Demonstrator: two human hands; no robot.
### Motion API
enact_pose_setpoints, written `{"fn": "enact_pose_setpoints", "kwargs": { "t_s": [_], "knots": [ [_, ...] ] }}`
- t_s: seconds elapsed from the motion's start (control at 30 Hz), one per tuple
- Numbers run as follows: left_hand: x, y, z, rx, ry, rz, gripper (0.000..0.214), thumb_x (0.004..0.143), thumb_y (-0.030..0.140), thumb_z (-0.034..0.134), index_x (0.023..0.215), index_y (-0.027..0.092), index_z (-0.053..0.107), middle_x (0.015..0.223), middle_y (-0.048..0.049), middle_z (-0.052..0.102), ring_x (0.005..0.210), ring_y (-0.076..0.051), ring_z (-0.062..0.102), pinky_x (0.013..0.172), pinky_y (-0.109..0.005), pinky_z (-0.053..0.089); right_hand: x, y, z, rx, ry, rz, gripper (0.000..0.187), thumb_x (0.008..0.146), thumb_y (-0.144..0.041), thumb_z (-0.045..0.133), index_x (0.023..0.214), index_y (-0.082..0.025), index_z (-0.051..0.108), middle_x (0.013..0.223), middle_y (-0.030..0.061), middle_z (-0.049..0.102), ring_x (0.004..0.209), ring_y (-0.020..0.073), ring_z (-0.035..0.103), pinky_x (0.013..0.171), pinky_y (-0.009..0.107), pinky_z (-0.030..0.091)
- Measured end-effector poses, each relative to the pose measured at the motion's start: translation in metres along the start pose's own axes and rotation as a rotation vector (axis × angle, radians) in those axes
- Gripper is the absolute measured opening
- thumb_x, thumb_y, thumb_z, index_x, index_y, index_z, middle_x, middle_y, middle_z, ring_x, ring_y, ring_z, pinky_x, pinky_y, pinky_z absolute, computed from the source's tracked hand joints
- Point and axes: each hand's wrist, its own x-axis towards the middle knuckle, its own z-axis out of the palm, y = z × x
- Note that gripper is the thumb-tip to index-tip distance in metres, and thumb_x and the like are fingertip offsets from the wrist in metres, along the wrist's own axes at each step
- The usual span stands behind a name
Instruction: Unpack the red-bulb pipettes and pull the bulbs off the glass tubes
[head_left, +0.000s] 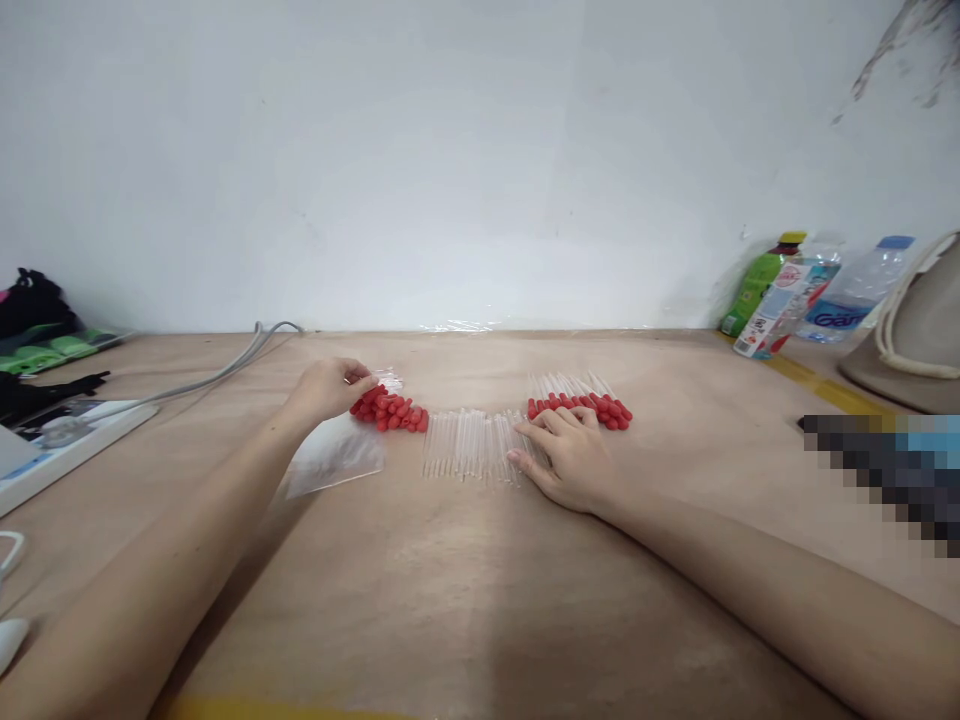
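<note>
My left hand (331, 386) is at the left edge of a pile of small red caps (390, 410), its fingers curled down at the caps; what is between the fingertips is hidden. Clear thin plastic tubes (472, 445) lie side by side in the middle of the table. Over their right end lies my right hand (574, 458), thumb and fingers apart, fingertips touching the tubes. Just beyond that hand, several tubes with red caps (615, 410) lie in a row, capped ends toward me. A clear plastic bag (337, 455) lies flat under my left wrist.
A white power strip (82, 430) with a grey cable (217, 378) is at the left, near black and green items (45, 340). Bottles (757, 290), a carton (784, 305) and a beige bag (919, 320) stand at the back right. A blurred-out dark object (885, 470) lies at the right.
</note>
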Motion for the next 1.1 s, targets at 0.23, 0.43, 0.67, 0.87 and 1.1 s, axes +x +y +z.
{"fn": "enact_pose_setpoints", "kwargs": {
  "t_s": [0.23,0.43,0.67,0.87,1.1],
  "knots": [
    [-0.001,0.004,-0.011,0.058,-0.011,-0.033,0.03,0.068,0.045,0.051,0.076,0.02,0.065,0.079,-0.0017,0.068,0.074,-0.018,0.061,0.059,-0.023,0.043,0.0,0.021,-0.005,-0.012,0.184,0.161,0.018,0.082,-0.028,0.048,0.084,-0.02,0.065,0.077,0.0023,0.063,0.076,0.0155,0.053,0.078,0.033,0.024],
    [-0.003,0.011,-0.02,0.131,0.067,-0.076,0.027,0.07,0.041,0.052,0.079,0.019,0.067,0.079,-0.0025,0.068,0.075,-0.019,0.061,0.06,-0.024,0.042,0.004,0.047,-0.01,-0.114,0.188,0.269,0.019,0.075,-0.032,0.055,0.087,-0.02,0.063,0.079,0.0029,0.059,0.08,0.018,0.05,0.075,0.034,0.022],
    [-0.005,0.015,-0.02,0.126,0.136,-0.034,0.022,0.071,0.037,0.054,0.075,0.02,0.067,0.074,-0.0012,0.068,0.071,-0.018,0.061,0.06,-0.025,0.042,0.01,0.051,-0.002,-0.175,0.147,0.22,0.024,0.081,-0.039,0.051,0.081,-0.024,0.069,0.085,0.0046,0.058,0.081,0.0184,0.046,0.077,0.038,0.02],
    [-0.014,0.032,0.015,0.029,0.346,0.19,0.02,0.076,0.034,0.053,0.079,0.018,0.065,0.077,-0.0026,0.064,0.067,-0.016,0.058,0.061,-0.026,0.042,0.014,0.05,0.005,-0.173,0.203,0.221,0.021,0.081,-0.03,0.051,0.076,-0.022,0.069,0.086,0.0046,0.06,0.081,0.0182,0.046,0.078,0.038,0.022],
    [-0.052,0.071,0.063,0.037,0.536,0.683,0.016,0.08,0.028,0.054,0.087,0.02,0.066,0.098,-0.0072,0.06,0.091,-0.021,0.054,0.081,-0.036,0.041,0.011,0.044,0.004,-0.075,0.468,0.187,0.017,0.082,-0.03,0.053,0.081,-0.024,0.069,0.087,0.0039,0.059,0.083,0.018,0.049,0.08,0.038,0.027]
  ]
}}
